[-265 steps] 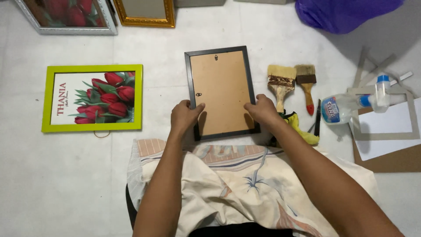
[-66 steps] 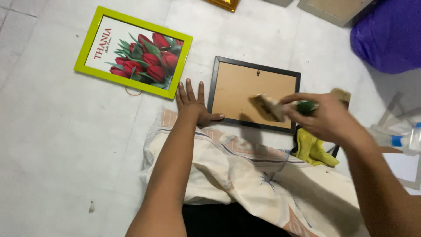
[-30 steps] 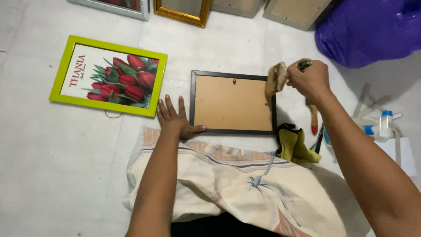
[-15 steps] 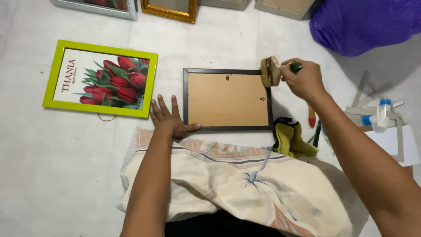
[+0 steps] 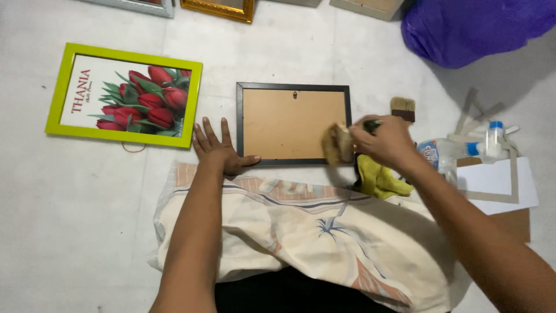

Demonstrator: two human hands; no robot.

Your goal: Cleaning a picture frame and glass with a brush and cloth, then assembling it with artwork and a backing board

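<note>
black frame (image 5: 292, 124): lay face down on the floor (image 5: 87, 220), brown backing up. right hand (image 5: 382, 142): grip closed on a paintbrush (image 5: 337, 144), bristles at the frame's lower right corner. left hand (image 5: 217, 150): flat, fingers spread, at its lower left corner. yellow cloth (image 5: 377, 179): just right of the frame.

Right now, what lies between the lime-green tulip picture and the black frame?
In the head view, only bare floor separates the lime-green tulip picture from the black frame; lower down, the left hand rests there.
</note>
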